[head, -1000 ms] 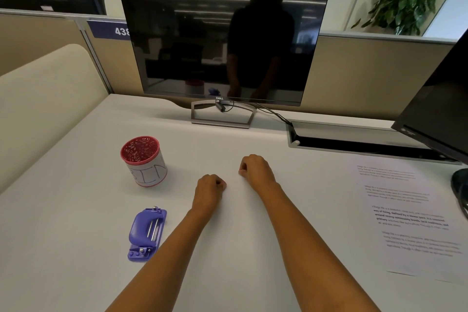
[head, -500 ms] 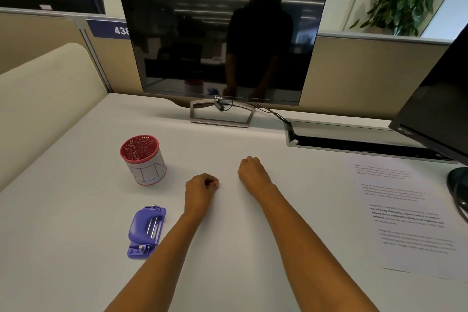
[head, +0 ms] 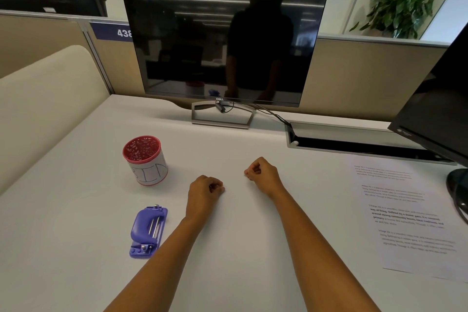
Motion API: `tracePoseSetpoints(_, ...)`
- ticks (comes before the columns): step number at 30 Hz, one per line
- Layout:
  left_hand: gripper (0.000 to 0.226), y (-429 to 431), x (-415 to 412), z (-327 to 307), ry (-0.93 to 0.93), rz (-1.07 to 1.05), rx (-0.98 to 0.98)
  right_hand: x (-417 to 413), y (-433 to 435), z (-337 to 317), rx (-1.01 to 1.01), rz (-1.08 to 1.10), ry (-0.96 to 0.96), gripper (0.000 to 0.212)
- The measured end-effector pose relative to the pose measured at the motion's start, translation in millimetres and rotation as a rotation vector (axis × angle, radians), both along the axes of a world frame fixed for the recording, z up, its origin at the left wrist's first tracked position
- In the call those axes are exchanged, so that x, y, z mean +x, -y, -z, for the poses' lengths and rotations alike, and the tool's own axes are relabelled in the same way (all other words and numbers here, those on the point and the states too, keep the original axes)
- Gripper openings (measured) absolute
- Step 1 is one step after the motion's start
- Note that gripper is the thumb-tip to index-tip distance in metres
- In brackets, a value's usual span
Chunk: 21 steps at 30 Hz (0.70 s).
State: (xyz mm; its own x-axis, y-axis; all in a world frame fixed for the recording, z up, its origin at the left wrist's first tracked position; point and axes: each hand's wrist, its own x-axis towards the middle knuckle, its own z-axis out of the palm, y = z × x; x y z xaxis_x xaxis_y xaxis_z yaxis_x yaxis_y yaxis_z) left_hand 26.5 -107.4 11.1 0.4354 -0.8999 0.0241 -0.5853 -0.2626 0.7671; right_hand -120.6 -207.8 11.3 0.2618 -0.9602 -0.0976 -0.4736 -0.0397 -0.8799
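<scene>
Both my forearms lie on the white desk (head: pixel 228 248). My left hand (head: pixel 205 191) rests in the middle of the desk with its fingers curled into a fist, holding nothing. My right hand (head: pixel 262 175) rests a little further back and to the right, also curled and holding nothing. A purple hole punch (head: pixel 148 232) lies to the left of my left forearm. Behind it stands a red perforated cup (head: pixel 145 159) wrapped in white paper with letters on it. A printed sheet of paper (head: pixel 410 220) lies flat at the right.
A dark monitor (head: pixel 222 43) on a metal stand (head: pixel 222 116) fills the back of the desk, its cable running to a cable slot (head: pixel 354 144). A second monitor (head: pixel 440 109) overhangs the right edge. A beige padded divider (head: pixel 43 114) borders the left.
My left hand has slid slightly left and back toward me. My right hand has barely moved. Both stay curled.
</scene>
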Motion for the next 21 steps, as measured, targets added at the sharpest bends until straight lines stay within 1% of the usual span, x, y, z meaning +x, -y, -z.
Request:
tracePoseSetpoints(4, 0.018, 3.6, -2.1, -3.0, 0.030, 0.012, 0.008, 3.2, 0.8, 1.7, -0.023, 0.039, -0.011, 0.008)
tracePoseSetpoints(9, 0.015, 10.4, -3.8, -8.7, 0.079, 0.025, 0.053, 1.1, 0.6, 2.5, -0.014, 0.061, 0.043, 0.009)
tracePoseSetpoints(17, 0.012, 22.1, -3.2, -14.6, 0.212, 0.144, 0.147, -0.2, 1.1, -0.2, 0.022, 0.069, 0.065, 0.008)
tracePoseSetpoints(21, 0.012, 31.6, -3.2, -20.2, 0.276, 0.217, 0.254, -0.1, 1.5, -1.8, 0.031, 0.066, 0.044, 0.009)
